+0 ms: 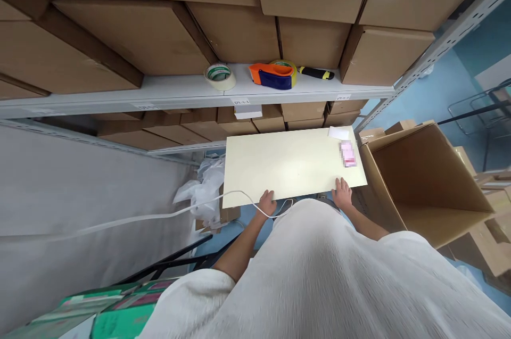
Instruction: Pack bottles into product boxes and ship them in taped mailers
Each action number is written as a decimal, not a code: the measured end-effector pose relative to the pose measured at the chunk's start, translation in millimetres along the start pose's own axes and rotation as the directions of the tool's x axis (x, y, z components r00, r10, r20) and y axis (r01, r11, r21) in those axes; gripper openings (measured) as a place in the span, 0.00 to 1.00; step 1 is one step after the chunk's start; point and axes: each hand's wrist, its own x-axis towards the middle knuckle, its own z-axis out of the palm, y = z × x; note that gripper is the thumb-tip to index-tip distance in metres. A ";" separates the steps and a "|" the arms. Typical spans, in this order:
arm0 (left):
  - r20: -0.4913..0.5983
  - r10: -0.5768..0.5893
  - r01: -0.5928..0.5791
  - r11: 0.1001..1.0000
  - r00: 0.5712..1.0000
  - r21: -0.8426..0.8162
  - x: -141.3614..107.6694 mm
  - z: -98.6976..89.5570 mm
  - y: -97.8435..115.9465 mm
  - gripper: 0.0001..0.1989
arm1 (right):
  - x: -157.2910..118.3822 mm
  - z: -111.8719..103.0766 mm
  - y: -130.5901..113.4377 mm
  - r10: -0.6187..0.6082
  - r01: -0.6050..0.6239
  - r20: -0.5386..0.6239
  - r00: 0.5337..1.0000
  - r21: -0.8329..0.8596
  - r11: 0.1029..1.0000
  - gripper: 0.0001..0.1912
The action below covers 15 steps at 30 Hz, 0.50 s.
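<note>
A cream rectangular tabletop [279, 163] stretches in front of my body. At its near edge, left of the middle, my left hand [267, 204] is closed on the rim, its lower fingers hidden from above. My right hand [342, 194] rests on the near edge farther right, fingers spread on the surface. Beyond that hand lie a blurred pink item [347, 154] and a white slip of paper [338, 133]. A white cable [159, 216] runs from the left across the table's near-left corner and past my left wrist.
A shelf [179, 86] of cardboard boxes [131, 35] rises behind the table. On it sit a tape roll [220, 77], an orange-and-blue tape dispenser [271, 76] and a black-and-yellow cutter [316, 73]. An open carton [427, 179] stands right; plastic bags [207, 184] lie left.
</note>
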 end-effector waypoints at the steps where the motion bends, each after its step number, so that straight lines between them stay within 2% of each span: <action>1: 0.004 -0.004 0.004 1.000 1.000 0.000 0.3 1.3 -2.4 0.35 | -0.5 -1.7 -3.8 -0.010 0.010 0.010 1.000 -0.002 1.000 0.37; 8: 0.020 0.019 -0.019 0.999 1.000 0.027 -0.4 4.1 -9.0 0.33 | 5.9 -9.8 -15.0 -0.093 0.094 0.047 0.995 -0.028 0.995 0.37; 15: 0.005 -0.003 0.003 0.998 1.000 0.063 -2.8 1.5 4.6 0.32 | 20.2 -21.7 -5.7 -0.163 0.172 0.127 0.978 -0.061 0.983 0.38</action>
